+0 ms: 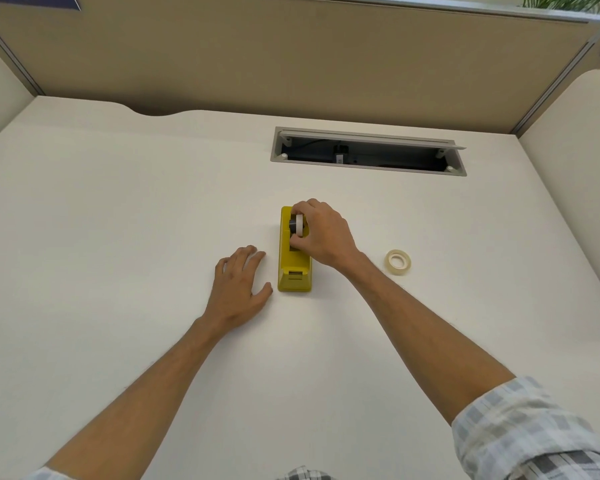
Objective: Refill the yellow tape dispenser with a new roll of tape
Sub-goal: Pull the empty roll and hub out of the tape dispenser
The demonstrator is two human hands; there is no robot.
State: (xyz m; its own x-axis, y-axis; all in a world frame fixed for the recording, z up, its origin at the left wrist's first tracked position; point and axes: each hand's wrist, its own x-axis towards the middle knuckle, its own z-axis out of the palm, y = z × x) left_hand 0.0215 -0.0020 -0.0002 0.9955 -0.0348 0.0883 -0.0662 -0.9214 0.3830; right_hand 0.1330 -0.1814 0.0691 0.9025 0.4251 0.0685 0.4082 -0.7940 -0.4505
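The right hand [321, 233] pinches the white spool [299, 224] seated at the twelve-o'clock end of the yellow tape dispenser [294, 258], whose long axis runs twelve-to-six on the counter [118, 202], while the new roll of tape [398, 262] lies at three o'clock, nearer that hand than the spread left hand [239, 285].

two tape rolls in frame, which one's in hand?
The white roll in the yellow tape dispenser: the right hand pinches it there. The other tape roll lies flat and untouched on the desk, right of the dispenser.
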